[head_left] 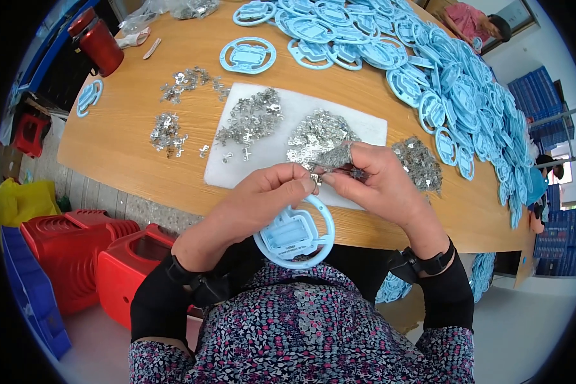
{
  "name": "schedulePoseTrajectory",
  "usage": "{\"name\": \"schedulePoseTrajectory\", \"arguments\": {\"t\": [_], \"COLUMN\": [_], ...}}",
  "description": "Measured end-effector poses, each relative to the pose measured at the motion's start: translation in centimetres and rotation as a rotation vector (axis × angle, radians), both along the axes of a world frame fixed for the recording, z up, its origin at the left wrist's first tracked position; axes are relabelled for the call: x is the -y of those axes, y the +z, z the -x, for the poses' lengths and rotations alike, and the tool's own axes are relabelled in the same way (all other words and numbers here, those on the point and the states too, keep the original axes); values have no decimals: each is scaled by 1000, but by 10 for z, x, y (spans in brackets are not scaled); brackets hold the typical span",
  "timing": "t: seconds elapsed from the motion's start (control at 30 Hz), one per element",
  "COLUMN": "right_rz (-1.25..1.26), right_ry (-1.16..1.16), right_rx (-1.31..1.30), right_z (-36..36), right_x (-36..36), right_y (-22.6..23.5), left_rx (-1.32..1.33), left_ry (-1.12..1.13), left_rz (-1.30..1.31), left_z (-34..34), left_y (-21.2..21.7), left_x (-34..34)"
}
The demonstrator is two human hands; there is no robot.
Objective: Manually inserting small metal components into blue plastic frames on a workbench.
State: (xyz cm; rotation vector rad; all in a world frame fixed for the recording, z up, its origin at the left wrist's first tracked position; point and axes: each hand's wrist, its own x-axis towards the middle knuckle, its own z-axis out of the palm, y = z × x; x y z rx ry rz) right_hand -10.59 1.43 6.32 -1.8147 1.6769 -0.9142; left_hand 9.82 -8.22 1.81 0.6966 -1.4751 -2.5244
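Pale-blue plastic ring frame (294, 233) rests against the person's lap at the worktop (128, 134) edge, just below both hands. The left hand (253, 205) pinches the frame's upper rim; the right hand (381, 182) grips a small metal clip (331, 160) just above it. The fitting step seems under way, needing fine alignment. White pad (269, 153) with clip heaps lies beyond the frame, leaving little room.
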Motion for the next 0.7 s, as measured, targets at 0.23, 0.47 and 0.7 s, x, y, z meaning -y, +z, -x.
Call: {"name": "schedulePoseTrajectory", "arguments": {"t": [0.23, 0.47, 0.7], "right_rz": [-292, -494, -481], "right_ry": [-45, 5, -117], "right_rx": [288, 335, 351], "right_z": [14, 32, 33], "right_x": [-8, -19, -37], "right_y": [-4, -10, -9], "left_rx": [59, -1, 53], "left_ry": [-97, -97, -134], "left_rz": [475, 874, 718], "left_z": [9, 19, 26], "left_y": [8, 15, 13], "left_x": [0, -1, -5]}}
